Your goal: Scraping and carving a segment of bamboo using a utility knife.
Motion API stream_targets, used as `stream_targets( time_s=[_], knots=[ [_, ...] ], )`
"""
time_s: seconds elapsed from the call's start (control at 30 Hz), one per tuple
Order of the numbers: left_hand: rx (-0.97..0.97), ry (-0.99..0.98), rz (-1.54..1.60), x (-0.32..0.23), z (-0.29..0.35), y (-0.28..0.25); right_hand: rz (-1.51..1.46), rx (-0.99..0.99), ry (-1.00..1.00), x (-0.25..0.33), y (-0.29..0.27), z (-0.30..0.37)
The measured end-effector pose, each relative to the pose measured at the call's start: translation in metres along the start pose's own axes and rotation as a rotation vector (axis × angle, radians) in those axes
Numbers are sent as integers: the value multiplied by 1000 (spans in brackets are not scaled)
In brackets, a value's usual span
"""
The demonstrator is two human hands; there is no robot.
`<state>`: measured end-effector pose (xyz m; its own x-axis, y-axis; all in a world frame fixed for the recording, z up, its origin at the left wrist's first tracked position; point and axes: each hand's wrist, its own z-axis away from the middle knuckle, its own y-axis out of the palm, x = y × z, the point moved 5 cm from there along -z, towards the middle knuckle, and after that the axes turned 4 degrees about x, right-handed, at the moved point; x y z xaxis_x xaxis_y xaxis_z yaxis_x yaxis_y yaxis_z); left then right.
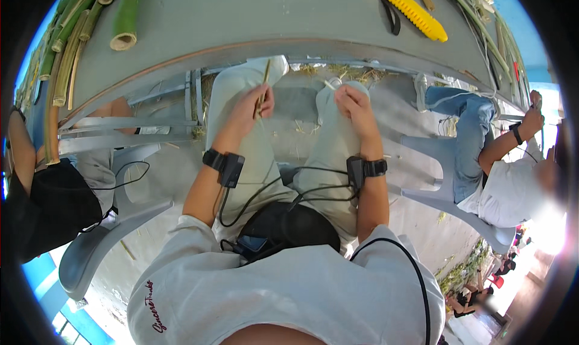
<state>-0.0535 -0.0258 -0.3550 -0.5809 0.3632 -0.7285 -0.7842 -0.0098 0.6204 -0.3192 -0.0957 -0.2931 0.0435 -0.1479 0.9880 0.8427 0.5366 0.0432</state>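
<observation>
My left hand is closed around a thin brown-green bamboo strip. The strip stands up out of the fist toward the table edge, and a short end shows below the fingers. Over my right knee, my right hand is pinched shut. A small pale piece pokes out at its fingertips, too small to name. The two hands are apart, both held above my legs just short of the table. Each wrist wears a black strapped device with a cable.
On the grey table lie green bamboo tubes at the left and a yellow ridged tool with a black strap. More strips lie at the far right. People sit on grey chairs on both sides. Plant scraps litter the floor.
</observation>
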Motion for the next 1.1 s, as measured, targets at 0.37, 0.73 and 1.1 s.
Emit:
stream_targets(
  time_s=[0.37,0.73,1.1],
  knots=[
    [-1,-70,-73,-6,3,5,-59,-73,-131,4,-14,-4],
    [-29,-82,-48,-8,5,7,-298,-38,-125,4,-2,-14],
    [-20,-69,-57,-10,6,8,-446,23,-137,-1,-16,-14]
  ],
)
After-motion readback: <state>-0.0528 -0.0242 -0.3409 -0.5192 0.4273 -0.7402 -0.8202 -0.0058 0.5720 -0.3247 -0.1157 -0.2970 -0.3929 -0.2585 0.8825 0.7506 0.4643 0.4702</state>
